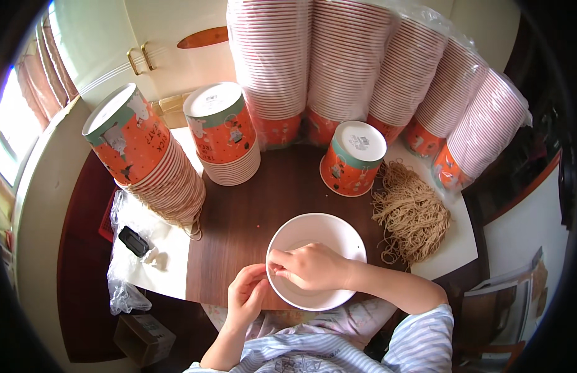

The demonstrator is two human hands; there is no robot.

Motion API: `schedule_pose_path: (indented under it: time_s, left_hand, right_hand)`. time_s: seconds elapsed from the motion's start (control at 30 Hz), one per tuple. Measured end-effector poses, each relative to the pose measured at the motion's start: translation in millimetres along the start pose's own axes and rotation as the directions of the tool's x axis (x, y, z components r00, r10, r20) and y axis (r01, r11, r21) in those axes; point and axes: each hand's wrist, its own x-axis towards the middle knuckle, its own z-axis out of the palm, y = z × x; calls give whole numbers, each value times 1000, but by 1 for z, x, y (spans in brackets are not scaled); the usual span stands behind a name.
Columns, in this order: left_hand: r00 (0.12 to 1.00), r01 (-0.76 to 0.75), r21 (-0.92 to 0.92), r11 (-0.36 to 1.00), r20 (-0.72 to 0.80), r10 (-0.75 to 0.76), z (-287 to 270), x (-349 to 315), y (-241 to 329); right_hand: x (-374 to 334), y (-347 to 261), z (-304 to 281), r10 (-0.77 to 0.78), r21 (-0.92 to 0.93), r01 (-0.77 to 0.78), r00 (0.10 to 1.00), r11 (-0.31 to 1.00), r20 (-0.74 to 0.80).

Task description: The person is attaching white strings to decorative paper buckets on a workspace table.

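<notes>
Since neither pinch shows clearly, let the curled left hand [245,292] brace the lower-centre bucket [325,229] against the bunched right hand [312,266].

The counter [226,255], dark brown in the middle and white at both sides, bore plastic-wrapped cup stacks [350,62] along the back, two orange-topped cup stacks [223,133] at left, an upside-down orange cup [350,171] and a tan cord tangle [414,217] at right; a black object [133,240] lay near the left edge, an open cup [344,233] at the front
</notes>
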Motion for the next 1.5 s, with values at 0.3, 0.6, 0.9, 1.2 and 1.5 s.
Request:
schedule_pose_path:
  time_s: [0.3,0.6,0.9,1.2,1.5]
  left_hand:
    - [1000,22,-23,999,3,-21,2,-2,3]
    - [1000,27,-15,1000,-4,-27,2,-3,3]
    - [999,32,-21,999,-7,-32,2,-3,2]
    - [1000,27,-25,999,-5,-28,2,-3,-1]
    - [999,34,-33,999,-5,-34,2,-4,-2]
  right_hand:
    - [-3,10,12,13,34,-10,996,999,-86]
    - [-2,9,10,46,67,-43,998,997,-52]
    - [0,6,8,79,43,-76,995,996,-64]
    - [2,2,8,77,77,-75,997,994,-24]
    - [2,4,12,103,159,-92,993,983,-62]
